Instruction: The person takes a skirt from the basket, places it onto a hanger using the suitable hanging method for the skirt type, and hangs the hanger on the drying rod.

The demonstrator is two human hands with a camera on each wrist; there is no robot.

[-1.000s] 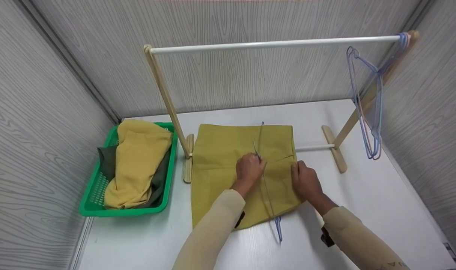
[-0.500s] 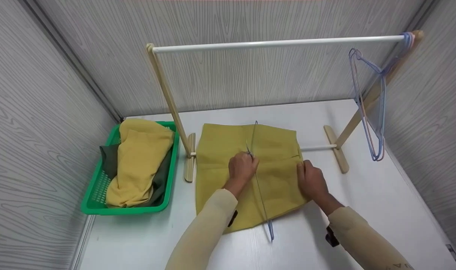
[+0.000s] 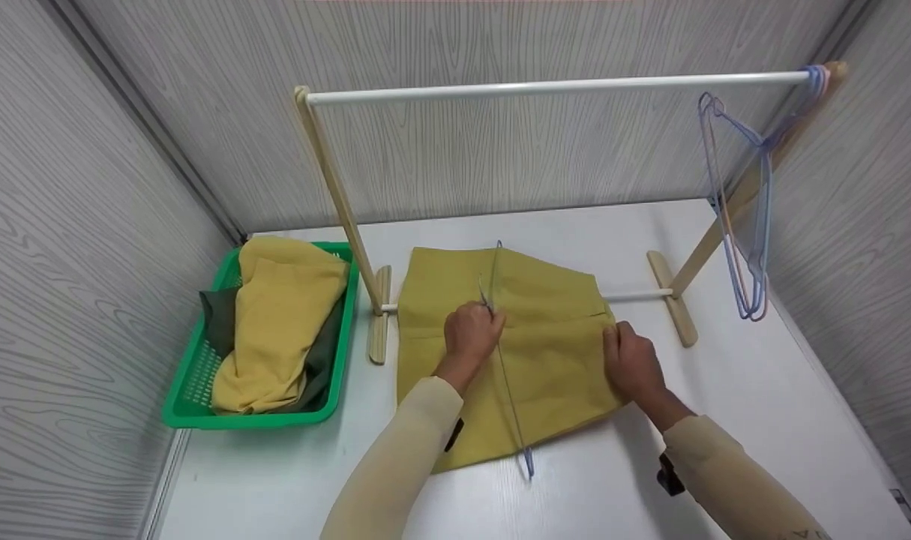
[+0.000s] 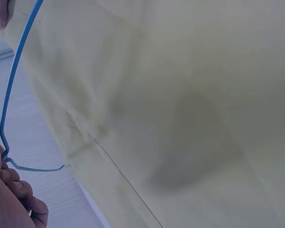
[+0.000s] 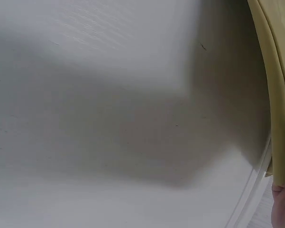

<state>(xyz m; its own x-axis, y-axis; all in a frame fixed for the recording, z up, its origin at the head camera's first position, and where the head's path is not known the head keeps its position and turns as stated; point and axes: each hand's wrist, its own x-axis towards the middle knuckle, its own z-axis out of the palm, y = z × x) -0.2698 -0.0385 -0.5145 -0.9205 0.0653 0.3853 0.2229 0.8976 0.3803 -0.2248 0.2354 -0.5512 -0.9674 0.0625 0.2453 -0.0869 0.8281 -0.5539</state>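
A mustard-yellow folded cloth (image 3: 552, 367) lies on the white table under the rack. My left hand (image 3: 471, 334) grips a thin blue wire hanger (image 3: 509, 394) near its hook, above the middle of the cloth. The hanger runs lengthwise across the cloth, and its ends show past the far and near edges. In the left wrist view the curled fingers (image 4: 21, 189) close round the hanger's neck. My right hand (image 3: 635, 364) pinches the cloth's right edge, thumb on top. Only a bit of that hand (image 5: 283, 206) shows in the right wrist view, at the cloth's hem.
A green basket (image 3: 253, 421) at the left holds a yellow cloth (image 3: 283, 330) and a dark green one (image 3: 219, 319). The rack's white rail (image 3: 545, 88) spans above the work, on wooden legs. Several hangers (image 3: 759, 217) hang at its right end. Panelled walls enclose the table.
My left hand has moved left with the hanger. The right hand has shifted slightly right with the cloth's edge, and the cloth's far right corner now slopes down toward it.
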